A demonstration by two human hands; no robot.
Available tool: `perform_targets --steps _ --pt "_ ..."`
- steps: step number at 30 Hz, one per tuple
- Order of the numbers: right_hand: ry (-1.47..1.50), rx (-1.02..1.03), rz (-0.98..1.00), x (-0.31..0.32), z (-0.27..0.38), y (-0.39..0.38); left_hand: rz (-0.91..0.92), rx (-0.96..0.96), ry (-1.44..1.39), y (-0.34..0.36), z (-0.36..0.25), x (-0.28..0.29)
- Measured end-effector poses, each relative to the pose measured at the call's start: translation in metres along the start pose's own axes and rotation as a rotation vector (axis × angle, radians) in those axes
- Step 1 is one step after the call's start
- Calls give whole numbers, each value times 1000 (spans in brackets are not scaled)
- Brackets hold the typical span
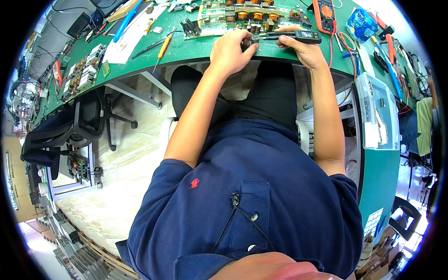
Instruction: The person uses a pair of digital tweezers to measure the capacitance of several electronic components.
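At the front edge of the green bench, my right hand (305, 52) grips black tweezers (308, 36), apparently a tweezer-type tester, with a small lit screen on the body. The metal tips point left, toward the fingers of my left hand (231, 52). That hand is closed in a pinch beside the tips; whatever it holds is too small and too covered to name. Just beyond both hands lies a circuit board (231, 19) with several copper-wound transformers and other parts. A black heat-sink-like piece (190, 28) stands by its left end.
An orange multimeter (324, 15) with red leads and a blue pouch (361, 24) are at the right. To the left lie an orange-handled screwdriver (164, 46), white paper (135, 39) and more boards (86, 72). A clear plastic box (379, 112) sits on the right-hand bench.
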State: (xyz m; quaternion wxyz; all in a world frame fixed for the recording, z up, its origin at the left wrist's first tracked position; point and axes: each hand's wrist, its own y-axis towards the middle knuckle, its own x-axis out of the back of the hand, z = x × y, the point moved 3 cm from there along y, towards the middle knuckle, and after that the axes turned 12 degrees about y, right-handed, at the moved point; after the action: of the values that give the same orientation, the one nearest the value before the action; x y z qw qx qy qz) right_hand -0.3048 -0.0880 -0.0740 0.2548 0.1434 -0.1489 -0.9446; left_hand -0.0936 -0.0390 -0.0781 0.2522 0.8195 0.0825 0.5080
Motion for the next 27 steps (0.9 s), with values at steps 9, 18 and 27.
perform_targets --steps 9,18,27 --pt "3 -8 -16 2 -3 1 -18 -7 -15 0 -1 0" --pt "-3 -8 -23 2 -2 0 -2 -10 -5 0 0 0" --pt "-4 -20 -36 2 -2 0 -4 -14 0 0 0 0"
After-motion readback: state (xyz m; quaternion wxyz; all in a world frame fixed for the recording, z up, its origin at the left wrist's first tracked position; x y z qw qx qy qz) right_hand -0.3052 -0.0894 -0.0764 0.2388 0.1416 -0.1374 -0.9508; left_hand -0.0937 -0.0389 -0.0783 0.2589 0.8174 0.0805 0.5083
